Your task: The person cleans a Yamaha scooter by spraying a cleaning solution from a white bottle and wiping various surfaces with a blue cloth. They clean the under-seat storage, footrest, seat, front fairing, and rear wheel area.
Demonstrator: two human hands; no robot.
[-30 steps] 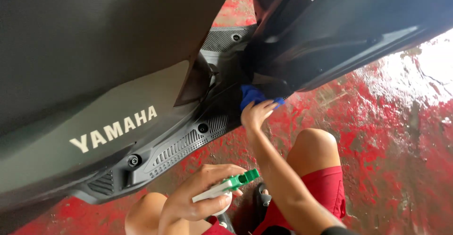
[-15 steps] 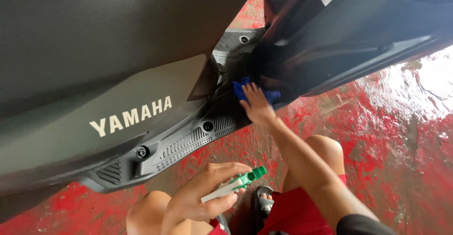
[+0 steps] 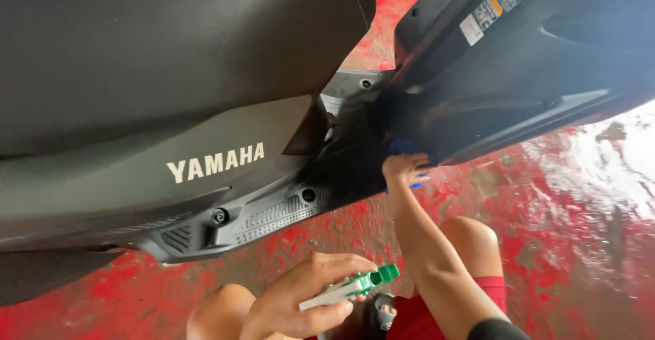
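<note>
- We are holding a spray bottle (image 3: pixel 351 289) in our left hand (image 3: pixel 293 306), its long axis lying near level and its green nozzle pointing right, just above our knee.
- The bottle is sitting inside our closed left fingers, the nozzle sticking out past them.
- Our right hand (image 3: pixel 404 169) is reaching up, arm extended, pressing a blue cloth (image 3: pixel 408 150) against the scooter's dark panel (image 3: pixel 477 101); its fingers are lying over the cloth.
</note>
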